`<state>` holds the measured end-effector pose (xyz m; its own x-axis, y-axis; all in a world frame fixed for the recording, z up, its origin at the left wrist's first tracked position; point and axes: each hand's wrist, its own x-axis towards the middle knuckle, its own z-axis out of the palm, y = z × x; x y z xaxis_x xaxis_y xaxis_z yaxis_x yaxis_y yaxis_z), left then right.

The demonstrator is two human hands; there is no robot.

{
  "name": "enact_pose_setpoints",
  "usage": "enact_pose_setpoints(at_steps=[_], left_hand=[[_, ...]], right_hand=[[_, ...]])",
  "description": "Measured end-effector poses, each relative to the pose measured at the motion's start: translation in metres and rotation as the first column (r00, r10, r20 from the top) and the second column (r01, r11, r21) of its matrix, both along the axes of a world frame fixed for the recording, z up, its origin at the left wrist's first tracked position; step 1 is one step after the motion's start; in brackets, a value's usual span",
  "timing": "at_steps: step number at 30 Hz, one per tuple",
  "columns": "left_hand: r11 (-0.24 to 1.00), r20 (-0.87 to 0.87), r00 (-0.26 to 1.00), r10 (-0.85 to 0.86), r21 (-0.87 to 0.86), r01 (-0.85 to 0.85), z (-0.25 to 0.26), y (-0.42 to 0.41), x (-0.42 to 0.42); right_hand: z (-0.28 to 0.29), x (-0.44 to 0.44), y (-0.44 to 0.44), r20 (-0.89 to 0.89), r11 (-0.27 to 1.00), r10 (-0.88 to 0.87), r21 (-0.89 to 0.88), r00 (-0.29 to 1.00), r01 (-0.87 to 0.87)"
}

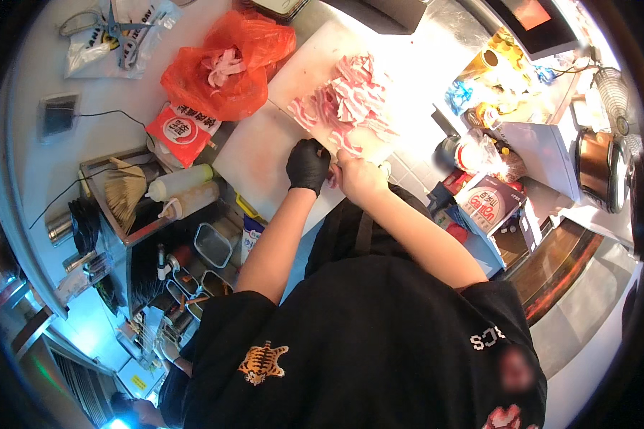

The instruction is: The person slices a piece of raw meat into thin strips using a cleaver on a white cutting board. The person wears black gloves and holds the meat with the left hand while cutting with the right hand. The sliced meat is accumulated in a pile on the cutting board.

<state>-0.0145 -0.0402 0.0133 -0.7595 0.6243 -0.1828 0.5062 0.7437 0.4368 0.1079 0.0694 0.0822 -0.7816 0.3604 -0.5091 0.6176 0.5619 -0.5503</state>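
Observation:
My left hand (307, 165), in a black glove, is curled over the near part of a white cutting board (252, 145). Bare and touching or nearly touching it, my right hand (362, 177) has its fingers bent round a small strip of meat (333, 177). That strip shows between the two hands. What the gloved fingers hold, if anything, is hidden. Just beyond my hands lies a pile of thin, fat-streaked raw meat slices (349, 99), with a loose slice (346, 143) at its near edge.
Left of the board are an open red plastic bag (214, 80) with pale meat strips, a red-and-white packet (180, 134), squeeze bottles (180, 182) and a bundle of thin wooden sticks (124, 190). Scissors (121, 35) lie farther back. Cartons (491, 206) stand right. Another person's hand (169, 351) shows lower left.

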Motion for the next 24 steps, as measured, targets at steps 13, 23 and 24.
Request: enact_pose_setpoints(at_steps=[13, 23, 24], left_hand=[[0.869, 0.209, 0.950, 0.234, 0.392, -0.300, 0.013, -0.034, -0.051], [0.902, -0.147, 0.979, 0.139, 0.428, -0.064, 0.128, 0.004, -0.188], [0.930, -0.201, 0.972, 0.123, 0.365, -0.043, 0.130, 0.011, -0.194]], right_hand=[[0.026, 0.117, 0.011, -0.214, 0.987, -0.158, -0.060, 0.964, 0.148], [0.018, 0.147, 0.017, -0.156, 0.977, -0.183, -0.139, 0.971, 0.162], [0.016, 0.150, 0.018, -0.173, 0.974, -0.202, -0.134, 0.964, 0.181]])
